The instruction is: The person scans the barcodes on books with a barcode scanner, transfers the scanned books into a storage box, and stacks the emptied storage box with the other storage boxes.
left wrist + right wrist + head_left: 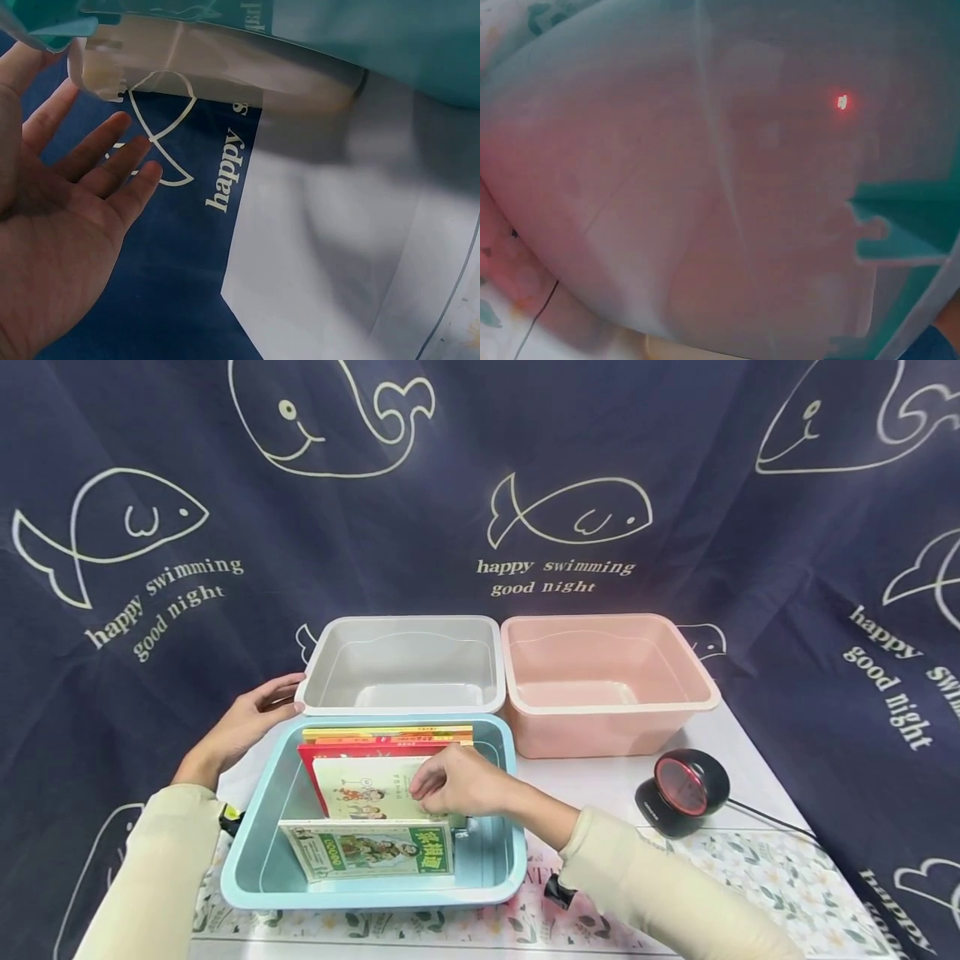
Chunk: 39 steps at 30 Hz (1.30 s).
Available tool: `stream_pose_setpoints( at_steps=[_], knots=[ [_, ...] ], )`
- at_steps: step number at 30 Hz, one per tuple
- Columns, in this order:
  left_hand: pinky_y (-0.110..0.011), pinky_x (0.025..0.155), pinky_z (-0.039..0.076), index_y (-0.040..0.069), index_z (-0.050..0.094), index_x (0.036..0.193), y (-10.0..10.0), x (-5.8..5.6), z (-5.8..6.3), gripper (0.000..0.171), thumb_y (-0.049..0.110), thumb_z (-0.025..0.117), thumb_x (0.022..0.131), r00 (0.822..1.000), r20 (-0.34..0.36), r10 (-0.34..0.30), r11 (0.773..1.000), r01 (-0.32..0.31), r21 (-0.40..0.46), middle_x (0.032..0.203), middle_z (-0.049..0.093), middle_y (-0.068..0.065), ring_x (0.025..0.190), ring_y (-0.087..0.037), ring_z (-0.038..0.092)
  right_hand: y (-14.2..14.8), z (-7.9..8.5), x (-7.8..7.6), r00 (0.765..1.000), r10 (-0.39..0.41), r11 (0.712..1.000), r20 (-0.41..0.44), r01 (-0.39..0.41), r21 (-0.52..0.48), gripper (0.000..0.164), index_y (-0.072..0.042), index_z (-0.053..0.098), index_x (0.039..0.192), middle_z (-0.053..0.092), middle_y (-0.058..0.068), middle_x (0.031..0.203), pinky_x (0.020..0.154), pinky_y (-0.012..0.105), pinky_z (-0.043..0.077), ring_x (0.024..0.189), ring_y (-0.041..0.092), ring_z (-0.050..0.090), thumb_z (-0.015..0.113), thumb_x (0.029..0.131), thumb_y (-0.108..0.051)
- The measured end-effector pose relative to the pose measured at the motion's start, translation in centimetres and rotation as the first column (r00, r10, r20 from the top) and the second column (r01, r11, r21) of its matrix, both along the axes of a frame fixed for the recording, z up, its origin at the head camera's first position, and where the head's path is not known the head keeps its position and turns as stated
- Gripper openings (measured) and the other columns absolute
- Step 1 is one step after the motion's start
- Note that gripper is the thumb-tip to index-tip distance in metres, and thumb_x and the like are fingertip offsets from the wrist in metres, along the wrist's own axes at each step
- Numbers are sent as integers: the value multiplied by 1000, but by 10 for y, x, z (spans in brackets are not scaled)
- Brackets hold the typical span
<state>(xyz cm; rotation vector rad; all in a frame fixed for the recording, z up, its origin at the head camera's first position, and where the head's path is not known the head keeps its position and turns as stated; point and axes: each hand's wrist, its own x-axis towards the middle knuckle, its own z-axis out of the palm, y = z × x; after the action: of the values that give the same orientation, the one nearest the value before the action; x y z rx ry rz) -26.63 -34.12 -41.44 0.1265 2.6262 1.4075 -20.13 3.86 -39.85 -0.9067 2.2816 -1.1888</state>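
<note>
A light blue bin (238,868) holds several thin books standing on edge. My right hand (468,783) reaches into it from the right, fingers curled at the upper right part of a cream picture book (360,789) and covering that part. In front of it a green-and-white book (382,852) leans toward me. Behind stand a red book (310,768) and some yellow and orange ones (386,732). My left hand (251,718) is at the bin's far left corner beside the grey bin (318,681), its fingers loosely extended in the left wrist view, holding nothing.
A pink bin (600,722) stands to the right of the grey bin, behind the blue one. A black round device (686,789) with a red-lit face and a cable sits on the table (757,868) at the right. A dark blue printed cloth (420,535) hangs behind.
</note>
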Motion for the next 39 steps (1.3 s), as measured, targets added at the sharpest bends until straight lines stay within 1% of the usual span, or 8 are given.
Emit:
stream_pose_setpoints(
  at_steps=[6,8,19,23,27,33,35,39],
  knots=[
    [-70,118,33,19,30,164,1,0,1,74,42,64,102,1000,-2,2,1000,-2,-2,163,40,-21,144,-45,45,3,1,4,996,6,1000,90,-6,-1,16,-11,80,101,80,-1,94,80,18,59,86,4,73,82,85,-11],
    [-70,118,32,20,30,164,1,0,0,74,42,64,102,1000,1,-1,1000,1,2,163,40,-21,144,-45,44,3,0,6,994,9,1000,106,-8,-6,17,-12,80,99,80,0,93,79,18,59,85,4,73,83,83,-10],
    [-70,117,33,20,29,164,0,0,-3,73,41,63,103,1000,1,-2,1000,2,-6,162,40,-22,143,-46,45,-8,-8,14,996,40,999,85,-41,21,16,-6,80,98,79,3,93,77,15,57,81,1,70,81,83,0],
    [-70,117,34,20,29,164,1,0,-2,74,42,63,103,1000,-5,-3,1000,3,-7,162,41,-22,143,-45,45,-11,-9,15,997,35,998,65,-38,48,17,-8,81,98,80,3,94,78,15,56,86,7,73,81,83,1],
    [-69,117,35,20,30,164,-1,-1,-1,73,42,63,103,1000,-11,0,1000,0,-11,162,42,-21,142,-44,47,-13,-11,14,999,14,998,33,-16,61,15,-7,82,97,81,4,94,76,14,56,86,6,74,80,84,1],
    [-68,117,37,21,29,164,-2,-1,-1,73,43,62,103,1000,-7,2,1000,-2,-23,162,42,-20,143,-42,46,-11,-7,13,996,-36,998,-87,41,53,12,-9,84,97,82,2,96,72,15,55,80,0,72,77,88,-4],
    [-68,117,36,20,28,164,-1,0,-1,73,43,62,103,1000,-7,-9,1000,9,-21,163,41,-21,143,-43,46,-7,-2,13,992,-45,998,-122,50,40,13,-11,84,98,82,1,97,70,15,54,77,-4,69,76,90,-6],
    [-67,116,38,20,30,164,-1,0,-1,74,46,62,103,1000,-11,-15,999,15,-31,162,42,-20,141,-39,49,3,15,14,988,-63,998,-138,63,-5,16,-12,83,103,82,2,95,59,17,46,52,-3,50,73,93,-7]
  ],
)
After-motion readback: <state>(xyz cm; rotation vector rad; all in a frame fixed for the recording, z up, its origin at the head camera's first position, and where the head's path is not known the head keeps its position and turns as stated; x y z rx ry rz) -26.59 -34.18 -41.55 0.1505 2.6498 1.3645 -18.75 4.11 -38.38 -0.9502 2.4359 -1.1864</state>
